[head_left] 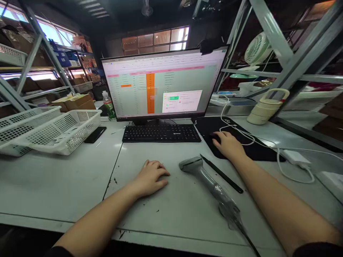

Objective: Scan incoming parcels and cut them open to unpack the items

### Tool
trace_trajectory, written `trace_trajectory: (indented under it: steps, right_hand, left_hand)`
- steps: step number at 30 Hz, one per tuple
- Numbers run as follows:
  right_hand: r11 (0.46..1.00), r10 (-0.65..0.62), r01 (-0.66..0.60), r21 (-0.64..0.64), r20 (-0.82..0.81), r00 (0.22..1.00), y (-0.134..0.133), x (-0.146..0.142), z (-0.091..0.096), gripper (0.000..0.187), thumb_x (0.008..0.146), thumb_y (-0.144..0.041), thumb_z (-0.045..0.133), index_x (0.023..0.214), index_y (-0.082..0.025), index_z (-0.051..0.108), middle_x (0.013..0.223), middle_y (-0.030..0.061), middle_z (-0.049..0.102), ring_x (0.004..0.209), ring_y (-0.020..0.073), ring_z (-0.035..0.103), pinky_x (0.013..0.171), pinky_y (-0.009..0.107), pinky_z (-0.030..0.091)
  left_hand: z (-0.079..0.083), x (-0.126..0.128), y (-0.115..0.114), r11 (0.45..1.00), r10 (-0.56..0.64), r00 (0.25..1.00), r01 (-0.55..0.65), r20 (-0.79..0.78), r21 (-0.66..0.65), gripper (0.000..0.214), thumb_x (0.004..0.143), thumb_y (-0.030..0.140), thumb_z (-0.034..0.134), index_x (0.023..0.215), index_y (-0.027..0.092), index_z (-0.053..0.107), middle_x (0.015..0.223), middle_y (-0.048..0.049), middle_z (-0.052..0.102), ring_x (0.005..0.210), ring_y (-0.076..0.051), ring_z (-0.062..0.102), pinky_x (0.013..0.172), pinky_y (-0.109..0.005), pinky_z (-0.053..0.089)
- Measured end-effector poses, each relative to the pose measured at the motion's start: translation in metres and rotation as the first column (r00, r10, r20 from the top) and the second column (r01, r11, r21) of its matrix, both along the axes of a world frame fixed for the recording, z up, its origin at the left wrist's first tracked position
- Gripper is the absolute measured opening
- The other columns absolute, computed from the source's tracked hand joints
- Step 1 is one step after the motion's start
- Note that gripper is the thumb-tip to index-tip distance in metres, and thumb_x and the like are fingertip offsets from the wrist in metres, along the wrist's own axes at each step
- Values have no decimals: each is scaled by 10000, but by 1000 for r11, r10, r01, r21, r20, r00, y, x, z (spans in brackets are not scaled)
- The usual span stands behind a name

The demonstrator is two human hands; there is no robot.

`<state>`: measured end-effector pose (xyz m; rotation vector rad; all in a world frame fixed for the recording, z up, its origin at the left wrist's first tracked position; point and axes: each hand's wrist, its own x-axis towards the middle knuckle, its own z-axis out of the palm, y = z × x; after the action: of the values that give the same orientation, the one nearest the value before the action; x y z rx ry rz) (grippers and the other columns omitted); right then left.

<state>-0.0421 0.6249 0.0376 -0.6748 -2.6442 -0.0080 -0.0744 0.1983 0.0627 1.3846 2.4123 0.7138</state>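
Observation:
My left hand [151, 176] rests palm down on the white table [59, 178], fingers loosely curled, holding nothing. My right hand [227, 144] lies over a black mouse [215, 137] on a black mouse pad [257, 151]. Between the hands lies a grey handheld barcode scanner [211, 184] with its cable running toward me. A black pen [222, 174] lies just right of the scanner. In front stand a black keyboard [161, 133] and a monitor [163, 84] showing a spreadsheet with an orange column.
Two white perforated baskets [57, 130] sit at the left, a black phone [95, 135] beside them. A bottle [109, 106] and cardboard boxes [76, 101] stand behind. White cables and a charger [296, 157] trail at right. Metal shelving with a fan [257, 48] flanks the table.

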Motion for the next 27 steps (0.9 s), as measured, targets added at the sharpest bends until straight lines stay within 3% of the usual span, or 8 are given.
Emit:
trace_trajectory:
  steps: [11, 27]
  right_hand:
    - [1000, 6, -6, -3, 56, 998, 2, -3, 1, 515, 1025, -451, 371, 1401, -182, 599, 1466, 189, 518, 1252, 360, 587, 1006, 458, 507]
    - [1000, -11, 11, 2, 77, 997, 4, -5, 0, 543, 1008, -473, 340, 1398, -197, 599, 1435, 164, 544, 1234, 364, 592, 992, 485, 527]
  left_hand:
    - [-3, -1, -1, 1000, -7, 1000, 7, 9, 22, 312, 939, 362, 662, 1240, 290, 708, 1315, -65, 618, 1389, -280, 480, 1286, -645, 128]
    - [1, -1, -2, 1000, -10, 1000, 10, 11, 1, 308, 944, 355, 660, 1240, 281, 704, 1325, -64, 621, 1401, -276, 468, 1284, -647, 131]
